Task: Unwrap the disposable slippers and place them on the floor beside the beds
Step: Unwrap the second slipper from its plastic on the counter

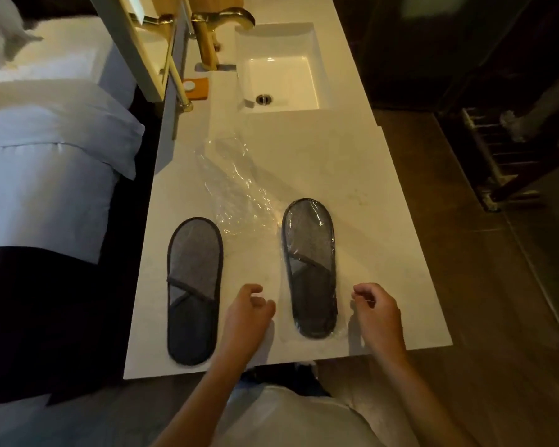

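Two flat grey slippers lie on the white counter point(362, 175). The left slipper point(192, 290) is bare, with no wrapping on it. The right slipper point(310, 269) is still inside its clear plastic wrapper point(283, 330). An empty, crumpled clear wrapper point(236, 185) lies behind and between them. My left hand point(249, 309) is at the left edge of the wrapped slipper's near end, with its fingers curled and the thumb on the plastic. On the right edge, my right hand point(376, 306) has thumb and fingers pinched on the film.
A rectangular white sink point(320, 59) with a gold faucet point(213, 30) is set into the far end of the counter. An orange coaster point(200, 90) lies beside it. A bed point(46, 150) with white linen stands to the left. Dark floor point(484, 317) runs along the right.
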Action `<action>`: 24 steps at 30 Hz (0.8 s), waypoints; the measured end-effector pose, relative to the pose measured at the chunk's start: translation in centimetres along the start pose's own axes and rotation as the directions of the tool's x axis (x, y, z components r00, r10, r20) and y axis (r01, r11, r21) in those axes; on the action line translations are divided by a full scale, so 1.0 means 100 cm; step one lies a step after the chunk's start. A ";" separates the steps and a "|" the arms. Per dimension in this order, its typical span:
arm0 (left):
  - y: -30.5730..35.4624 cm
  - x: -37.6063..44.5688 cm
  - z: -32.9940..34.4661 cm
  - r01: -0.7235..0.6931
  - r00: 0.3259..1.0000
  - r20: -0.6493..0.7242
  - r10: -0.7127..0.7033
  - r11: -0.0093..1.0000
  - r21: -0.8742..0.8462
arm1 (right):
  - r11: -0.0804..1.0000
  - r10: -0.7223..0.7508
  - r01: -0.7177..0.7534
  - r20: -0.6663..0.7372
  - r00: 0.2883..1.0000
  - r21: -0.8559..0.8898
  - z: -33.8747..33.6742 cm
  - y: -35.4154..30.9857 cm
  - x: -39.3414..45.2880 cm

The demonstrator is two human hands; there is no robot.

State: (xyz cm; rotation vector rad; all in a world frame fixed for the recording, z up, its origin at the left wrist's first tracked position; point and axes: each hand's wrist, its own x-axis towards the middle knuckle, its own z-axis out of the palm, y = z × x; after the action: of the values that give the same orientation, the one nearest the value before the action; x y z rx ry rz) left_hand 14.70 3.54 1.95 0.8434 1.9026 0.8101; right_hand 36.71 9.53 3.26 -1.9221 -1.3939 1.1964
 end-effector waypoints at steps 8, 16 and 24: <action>-0.007 -0.018 0.031 -0.077 0.995 0.070 0.074 0.996 0.040 | 0.996 0.001 0.018 0.206 0.979 -0.090 0.004 0.013 -0.009; -0.010 -0.013 0.030 -0.239 0.969 0.073 0.236 0.971 0.030 | 0.997 -0.043 0.055 0.185 0.982 -0.061 0.004 0.016 -0.015; -0.016 -0.009 0.027 -0.242 0.968 0.078 0.237 0.969 0.060 | 0.994 -0.073 0.065 0.087 0.994 0.088 -0.001 0.025 -0.019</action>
State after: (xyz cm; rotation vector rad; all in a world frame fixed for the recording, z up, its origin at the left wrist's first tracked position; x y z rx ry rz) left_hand 17.13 2.48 0.01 1.1463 1.7967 0.8503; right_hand 37.87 6.89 2.08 -1.7675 -1.4202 1.3021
